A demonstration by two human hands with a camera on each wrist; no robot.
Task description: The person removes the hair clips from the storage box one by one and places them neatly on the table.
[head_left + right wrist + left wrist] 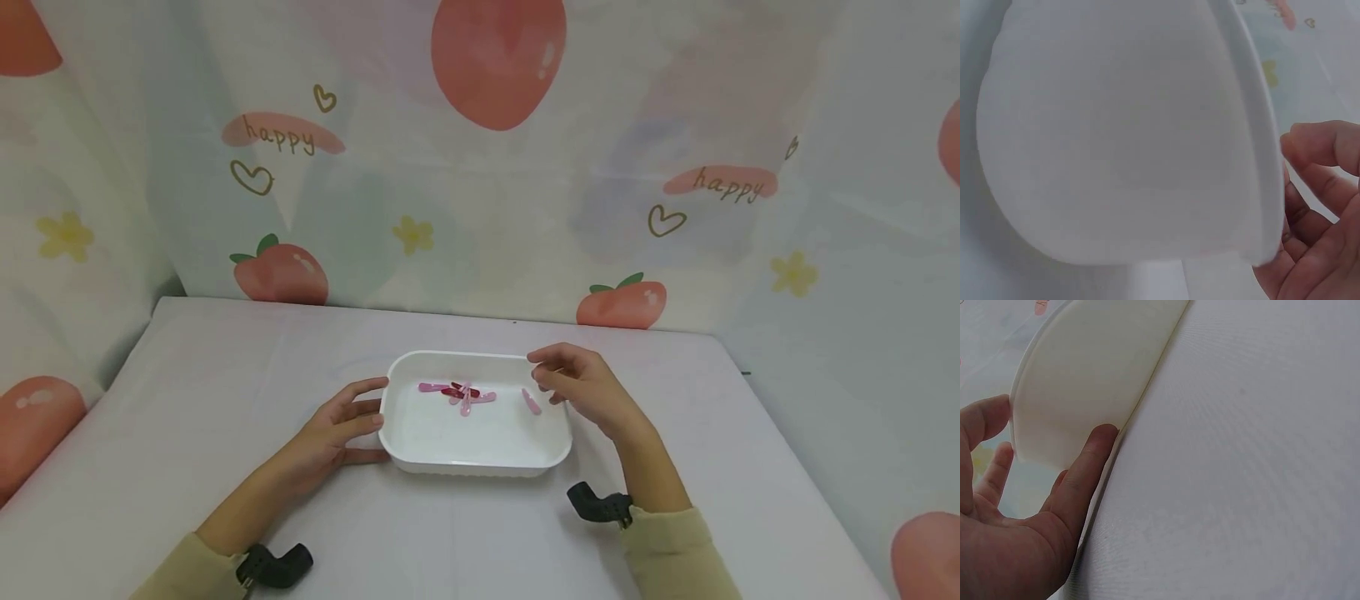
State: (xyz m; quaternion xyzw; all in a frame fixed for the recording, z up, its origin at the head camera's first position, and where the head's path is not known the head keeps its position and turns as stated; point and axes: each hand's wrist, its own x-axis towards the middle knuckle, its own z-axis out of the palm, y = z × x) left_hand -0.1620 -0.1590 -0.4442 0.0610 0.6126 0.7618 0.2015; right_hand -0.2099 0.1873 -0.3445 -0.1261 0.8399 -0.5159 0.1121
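A white tray (480,446) with rounded corners stands on the table and holds several small hair clips. Pink and dark red hair clips (466,398) lie heaped left of its middle. A lone pink hair clip (531,401) lies nearer the right wall. My left hand (337,429) rests against the tray's left end, its fingers spread along the wall; in the left wrist view the thumb (1099,447) touches the outer side. Over the right rim hovers my right hand (577,379), fingers loosely bent close by the lone clip, with nothing visible between them.
The table (300,350) is covered with a white cloth. Behind it hangs a printed curtain (480,217) with balloons, hearts and flowers. A black wrist-camera mount (600,504) sits on the right forearm, another mount (276,567) on the left.
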